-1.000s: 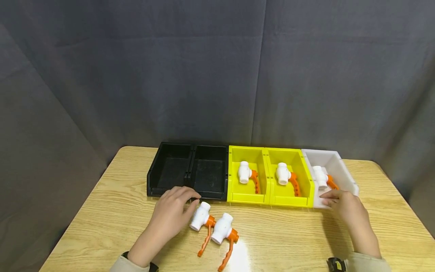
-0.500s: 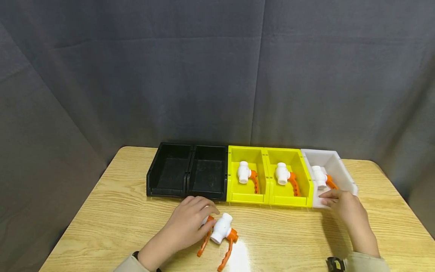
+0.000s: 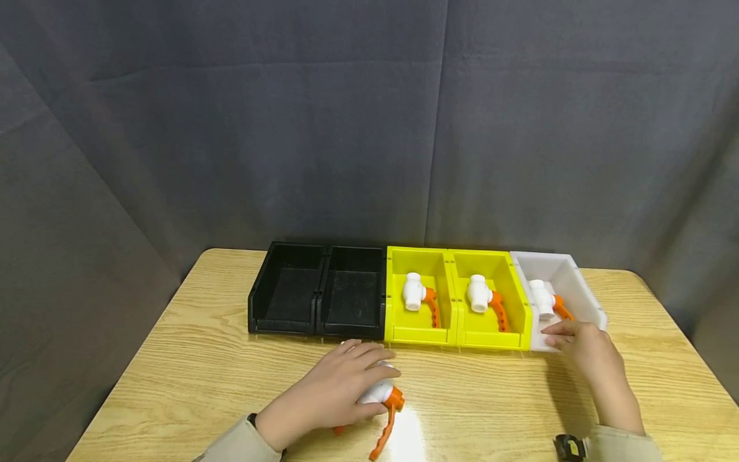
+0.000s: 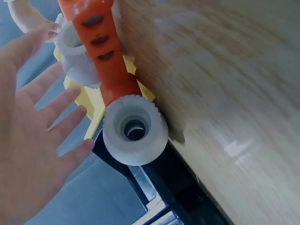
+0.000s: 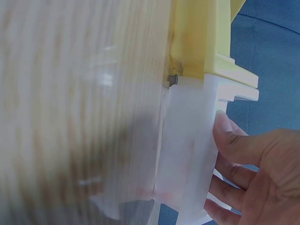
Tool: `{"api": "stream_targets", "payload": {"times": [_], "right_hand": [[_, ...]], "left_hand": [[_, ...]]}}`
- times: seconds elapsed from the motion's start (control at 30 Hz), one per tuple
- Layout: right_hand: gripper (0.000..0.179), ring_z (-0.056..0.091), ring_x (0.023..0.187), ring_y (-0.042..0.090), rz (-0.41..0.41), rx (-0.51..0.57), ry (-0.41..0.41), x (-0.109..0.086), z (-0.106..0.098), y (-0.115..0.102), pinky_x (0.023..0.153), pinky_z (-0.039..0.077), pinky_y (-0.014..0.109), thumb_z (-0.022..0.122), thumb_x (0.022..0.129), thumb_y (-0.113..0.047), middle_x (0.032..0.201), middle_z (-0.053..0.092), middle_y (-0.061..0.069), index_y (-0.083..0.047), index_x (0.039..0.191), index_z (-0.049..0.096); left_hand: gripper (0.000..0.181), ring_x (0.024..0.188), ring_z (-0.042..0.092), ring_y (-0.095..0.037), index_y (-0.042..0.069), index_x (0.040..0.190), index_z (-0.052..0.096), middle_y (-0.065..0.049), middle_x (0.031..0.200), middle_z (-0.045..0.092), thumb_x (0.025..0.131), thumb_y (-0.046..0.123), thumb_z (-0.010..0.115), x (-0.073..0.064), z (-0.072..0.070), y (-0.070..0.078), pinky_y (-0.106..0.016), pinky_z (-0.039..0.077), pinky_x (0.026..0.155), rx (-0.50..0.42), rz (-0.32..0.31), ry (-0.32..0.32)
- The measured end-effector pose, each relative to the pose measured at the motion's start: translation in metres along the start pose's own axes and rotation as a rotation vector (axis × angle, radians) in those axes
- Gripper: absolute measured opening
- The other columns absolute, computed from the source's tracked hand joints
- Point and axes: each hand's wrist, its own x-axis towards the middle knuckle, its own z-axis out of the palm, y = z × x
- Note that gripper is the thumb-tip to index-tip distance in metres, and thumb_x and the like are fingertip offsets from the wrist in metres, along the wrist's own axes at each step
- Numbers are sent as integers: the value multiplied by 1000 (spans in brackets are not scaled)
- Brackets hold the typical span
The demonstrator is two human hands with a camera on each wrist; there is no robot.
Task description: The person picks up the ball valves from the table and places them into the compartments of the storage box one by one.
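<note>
My left hand is over two white ball valves with orange handles on the table. Its spread, fairly straight fingers reach across the right ball valve, whose handle stays visible. The left valve is mostly hidden under the hand in the head view; in the left wrist view its round white end shows close up, beside the open palm, with the other valve behind. My right hand is at the front of the white bin, fingers loosely bent at its rim, gripping nothing visible. A ball valve lies inside that bin.
Two yellow bins left of the white one each contain a ball valve, in one and a similar valve in the other. Two black bins end the row at left. A grey curtain hangs behind the table.
My left hand has moved rightward from beside the left valve, over it, to the right valve. Both valves appear unmoved. My right hand has stayed at the white bin.
</note>
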Motion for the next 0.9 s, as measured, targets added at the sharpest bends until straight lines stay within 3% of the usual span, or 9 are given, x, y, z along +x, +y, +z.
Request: {"api": "stream_targets", "payload": {"times": [0.27,0.4,0.57,0.9], "right_hand": [[17,61,93,49,19,7,-19,0,0,0,67,46,52,76,88,-17,107,68,28,-3,98,76],[17,61,92,49,29,9,-29,0,-2,-1,65,46,51,74,90,-17,109,66,29,-3,99,76],[16,61,93,48,23,5,-30,-1,-1,-1,66,47,51,74,89,-15,109,67,29,-3,99,76],[16,62,94,48,21,10,-27,-2,-1,-1,65,47,51,73,90,-15,109,67,28,-3,99,76]], "left_hand": [[66,140,37,-20,25,142,53,1,152,42,86,54,72,4,6,-2,-47,31,115,-58,-58,-152],[71,140,36,-20,27,142,53,2,151,42,81,53,77,8,8,-6,-46,31,115,-79,-83,-197],[73,137,40,-18,27,139,55,2,147,46,76,48,84,9,9,-7,-43,34,113,-85,-65,-202],[60,124,49,-14,28,126,61,7,126,55,75,44,86,11,11,-7,-37,39,108,-122,-59,-172]]}}
